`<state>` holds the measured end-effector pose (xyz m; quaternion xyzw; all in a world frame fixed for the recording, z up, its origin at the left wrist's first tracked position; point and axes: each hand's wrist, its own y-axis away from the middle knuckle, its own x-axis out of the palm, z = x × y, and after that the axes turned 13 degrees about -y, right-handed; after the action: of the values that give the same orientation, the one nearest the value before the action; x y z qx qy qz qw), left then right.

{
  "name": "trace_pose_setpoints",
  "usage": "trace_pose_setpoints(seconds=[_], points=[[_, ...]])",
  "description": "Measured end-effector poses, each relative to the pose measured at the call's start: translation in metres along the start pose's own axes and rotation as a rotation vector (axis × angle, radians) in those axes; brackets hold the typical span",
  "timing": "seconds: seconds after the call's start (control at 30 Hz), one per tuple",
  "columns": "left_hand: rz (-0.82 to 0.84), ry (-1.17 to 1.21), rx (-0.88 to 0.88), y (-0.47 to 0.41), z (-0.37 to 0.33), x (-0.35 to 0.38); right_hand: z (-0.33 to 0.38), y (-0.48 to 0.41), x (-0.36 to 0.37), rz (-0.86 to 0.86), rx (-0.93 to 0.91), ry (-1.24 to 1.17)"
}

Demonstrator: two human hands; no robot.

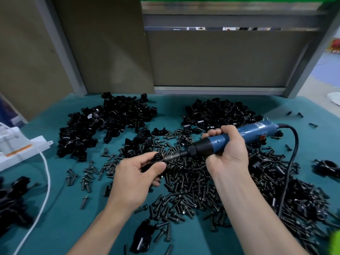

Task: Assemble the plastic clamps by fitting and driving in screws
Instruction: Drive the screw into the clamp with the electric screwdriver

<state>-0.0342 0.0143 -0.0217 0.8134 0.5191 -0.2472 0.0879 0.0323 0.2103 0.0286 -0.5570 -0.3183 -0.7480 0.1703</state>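
My left hand (137, 174) grips a black plastic clamp (157, 157) above the middle of the teal table. My right hand (227, 150) is wrapped round a blue electric screwdriver (248, 134), held nearly level with its tip pointing left. The metal bit (172, 157) meets the clamp at its right side, where a screw sits; the screw itself is mostly hidden. Beneath both hands spreads a wide pile of loose black screws (193, 181).
Two heaps of black clamp parts lie at the back left (110, 122) and back right (219, 113). The screwdriver's black cord (291, 157) loops down on the right. A white box (20, 150) and white cable (46, 181) sit left. Assembled clamps (12, 199) lie at far left and at the right edge (327, 167).
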Motion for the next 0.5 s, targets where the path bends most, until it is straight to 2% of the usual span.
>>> trace_pose_setpoints(seconds=[0.5], points=[[-0.022,-0.007,-0.006,0.0014,0.0022,0.0003,-0.0026,0.0004,-0.0009,0.047,0.029,0.025]])
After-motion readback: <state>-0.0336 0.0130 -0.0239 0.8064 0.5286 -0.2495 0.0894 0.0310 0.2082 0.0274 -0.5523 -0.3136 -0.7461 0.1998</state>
